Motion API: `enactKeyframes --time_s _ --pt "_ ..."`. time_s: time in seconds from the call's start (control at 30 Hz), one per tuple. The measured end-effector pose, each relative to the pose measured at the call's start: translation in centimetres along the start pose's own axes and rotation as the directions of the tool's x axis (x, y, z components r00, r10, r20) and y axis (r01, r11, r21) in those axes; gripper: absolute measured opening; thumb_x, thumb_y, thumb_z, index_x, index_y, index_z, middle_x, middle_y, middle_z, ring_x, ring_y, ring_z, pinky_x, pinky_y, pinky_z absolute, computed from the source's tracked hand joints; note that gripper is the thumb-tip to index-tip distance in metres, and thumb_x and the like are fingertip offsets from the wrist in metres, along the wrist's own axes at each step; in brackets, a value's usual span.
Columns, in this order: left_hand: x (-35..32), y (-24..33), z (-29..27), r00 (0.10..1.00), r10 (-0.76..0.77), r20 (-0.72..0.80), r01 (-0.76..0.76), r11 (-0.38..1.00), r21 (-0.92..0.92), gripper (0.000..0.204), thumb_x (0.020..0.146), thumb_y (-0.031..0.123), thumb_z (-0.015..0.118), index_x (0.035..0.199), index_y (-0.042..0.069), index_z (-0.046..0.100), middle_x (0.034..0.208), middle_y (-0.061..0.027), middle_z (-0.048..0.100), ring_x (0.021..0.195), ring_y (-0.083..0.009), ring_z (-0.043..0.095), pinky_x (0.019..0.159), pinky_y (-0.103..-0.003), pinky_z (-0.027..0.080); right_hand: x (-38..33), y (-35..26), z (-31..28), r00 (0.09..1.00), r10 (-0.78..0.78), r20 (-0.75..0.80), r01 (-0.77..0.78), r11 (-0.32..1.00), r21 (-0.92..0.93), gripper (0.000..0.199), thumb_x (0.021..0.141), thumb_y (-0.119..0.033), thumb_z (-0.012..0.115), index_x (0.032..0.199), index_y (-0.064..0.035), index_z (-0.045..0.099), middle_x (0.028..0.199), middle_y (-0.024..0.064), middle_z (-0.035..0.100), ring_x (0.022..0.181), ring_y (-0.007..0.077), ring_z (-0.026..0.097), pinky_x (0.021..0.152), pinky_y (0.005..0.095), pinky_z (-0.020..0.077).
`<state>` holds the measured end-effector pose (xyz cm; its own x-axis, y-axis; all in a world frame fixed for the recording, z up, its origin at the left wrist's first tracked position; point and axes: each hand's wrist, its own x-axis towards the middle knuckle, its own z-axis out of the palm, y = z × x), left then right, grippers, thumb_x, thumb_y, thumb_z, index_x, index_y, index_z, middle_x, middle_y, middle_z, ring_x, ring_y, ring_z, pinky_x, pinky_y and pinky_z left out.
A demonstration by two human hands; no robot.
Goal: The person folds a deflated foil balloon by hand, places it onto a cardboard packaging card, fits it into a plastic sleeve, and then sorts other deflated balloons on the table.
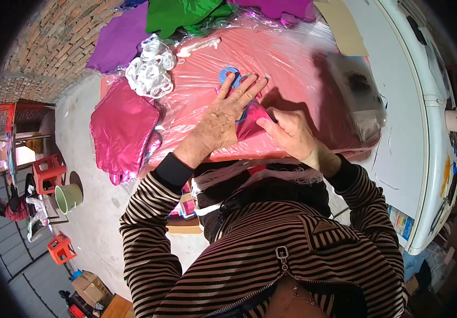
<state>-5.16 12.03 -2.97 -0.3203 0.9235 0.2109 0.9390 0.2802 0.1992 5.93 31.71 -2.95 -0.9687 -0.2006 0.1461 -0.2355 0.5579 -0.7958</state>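
Observation:
My left hand (219, 119) lies palm down, with its fingers stretched out and a little apart. Under and beside it is a glossy pink piece (252, 123) with a dark blue edge. My right hand (293, 132) pinches the right side of this piece between thumb and fingers, lifting that side a little. A blue, rounded part (225, 74) with a red centre shows just beyond my left fingertips. Whether it belongs to the pink piece I cannot tell, as my left hand covers what lies between.
Clear film covers the pink table surface (202, 66). White cord bundles (151, 69) and shiny magenta pieces (122, 130) lie left; green pieces (183, 16) and purple ones (114, 40) lie farther back. At right is a stack of clear plastic bags (358, 98).

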Motion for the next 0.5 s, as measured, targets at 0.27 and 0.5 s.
enactKeyframes --time_s 0.27,0.5 --pt "-0.2 0.0 0.5 0.997 -0.073 -0.016 0.073 0.996 0.044 0.071 0.098 0.049 0.055 0.159 0.016 0.042 0.165 -0.0074 0.039 0.158 -0.029 0.027 0.129 -0.056 0.009 2.4 -2.2 2.6 0.922 0.004 -0.386 -0.044 0.995 -0.095 0.018 0.099 -0.017 0.07 0.1 -0.0035 0.058 0.068 0.0213 0.062 0.065 0.0428 0.067 0.052 0.0486 0.0481" --pt "-1.0 -0.1 0.1 0.992 -0.117 -0.039 0.119 0.992 0.037 0.071 0.097 0.047 0.057 0.158 0.013 0.042 0.163 -0.0079 0.042 0.157 -0.0323 0.026 0.13 -0.058 0.009 3.3 -1.5 3.3 0.93 0.079 -0.36 -0.206 0.921 -0.331 0.014 0.103 -0.017 0.062 0.107 -0.0035 0.059 0.073 0.0234 0.063 0.07 0.0438 0.067 0.056 0.0517 0.0482"
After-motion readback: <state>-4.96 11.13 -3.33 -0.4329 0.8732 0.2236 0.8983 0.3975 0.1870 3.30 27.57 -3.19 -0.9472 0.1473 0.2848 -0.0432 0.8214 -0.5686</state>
